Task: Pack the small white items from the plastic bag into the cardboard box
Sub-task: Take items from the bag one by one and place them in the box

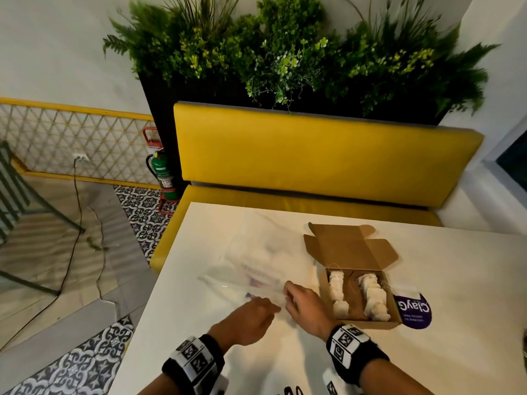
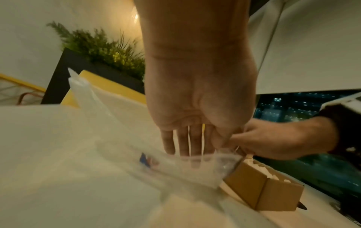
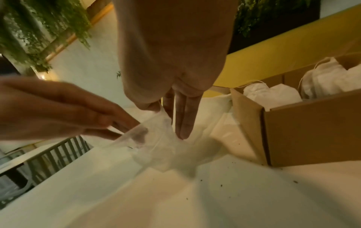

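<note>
A clear plastic bag (image 1: 256,260) lies on the white table (image 1: 456,280), its mouth toward me; blurred pale shapes show inside it. My left hand (image 1: 251,317) and right hand (image 1: 302,306) are both at that mouth. In the right wrist view the right thumb and forefinger pinch the bag's rim (image 3: 162,112), and the left hand (image 3: 78,111) pinches the rim opposite. Left fingertips (image 2: 195,160) show behind the plastic. Right of the hands stands the open cardboard box (image 1: 368,323), holding two rows of small white items (image 1: 373,297) with strings.
A purple printed label (image 1: 413,309) lies by the box's right side. A yellow bench (image 1: 313,155) and a planter of greenery (image 1: 285,52) stand behind the table. The table's left edge (image 1: 159,280) drops to tiled floor. Dark crumbs (image 3: 220,185) dot the tabletop.
</note>
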`<state>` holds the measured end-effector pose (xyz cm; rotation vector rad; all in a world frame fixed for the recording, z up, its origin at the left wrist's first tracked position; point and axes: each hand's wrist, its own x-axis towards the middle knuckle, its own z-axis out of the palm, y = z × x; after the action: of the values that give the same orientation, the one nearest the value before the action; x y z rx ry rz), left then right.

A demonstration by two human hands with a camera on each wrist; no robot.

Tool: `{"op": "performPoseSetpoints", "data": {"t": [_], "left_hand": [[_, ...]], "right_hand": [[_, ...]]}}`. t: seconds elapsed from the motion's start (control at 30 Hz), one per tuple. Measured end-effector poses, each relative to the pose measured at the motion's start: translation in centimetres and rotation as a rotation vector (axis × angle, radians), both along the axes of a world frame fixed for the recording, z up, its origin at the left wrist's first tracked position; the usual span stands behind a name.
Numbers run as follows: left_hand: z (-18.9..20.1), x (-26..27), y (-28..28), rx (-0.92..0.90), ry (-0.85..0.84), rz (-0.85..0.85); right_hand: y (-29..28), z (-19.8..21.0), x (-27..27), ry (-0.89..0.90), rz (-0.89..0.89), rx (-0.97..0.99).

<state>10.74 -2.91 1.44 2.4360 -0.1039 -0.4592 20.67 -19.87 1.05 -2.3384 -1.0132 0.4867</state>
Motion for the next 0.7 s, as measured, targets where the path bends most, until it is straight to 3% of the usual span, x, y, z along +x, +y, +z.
{"op": "performPoseSetpoints", "data": {"t": [0.1, 0.2, 0.27, 0.5, 0.57, 0.63, 0.67, 0.7], "left_hand": [[-1.5, 1.0, -0.4, -0.003, 0.070, 0.115], [-2.8, 2.3, -1.1, 0.192, 0.162, 0.031], [-3.3, 2.7, -0.9, 0.382, 0.098, -0.043], [-5.6, 5.0, 1.2, 0.279, 0.446, 0.111], [-10.8, 8.2, 2.5, 0.289, 0.405, 0.066], [-16.3, 11.5, 4.4, 0.522, 0.253, -0.104], [-16.7, 12.7, 4.5, 0.630, 0.256, -0.186], [-14.6, 12.2, 3.7, 0.664, 0.324, -0.200]], "right_hand": [[-0.1, 0.5, -0.4, -0.029, 0.016, 0.049], [-0.1, 1.1, -1.4, -0.071, 0.049, 0.075], [-0.1, 1.3, -2.0, -0.081, 0.081, 0.098], [-0.6, 2.4, -2.3, 0.009, 0.150, 0.112], [-0.9, 2.7, -2.2, 0.036, 0.140, 0.104], [-1.2, 2.9, -2.0, 0.047, 0.127, 0.099], [-1.2, 2.9, -1.9, 0.051, 0.123, 0.095], [-1.4, 2.9, -1.8, 0.053, 0.118, 0.088]]}}
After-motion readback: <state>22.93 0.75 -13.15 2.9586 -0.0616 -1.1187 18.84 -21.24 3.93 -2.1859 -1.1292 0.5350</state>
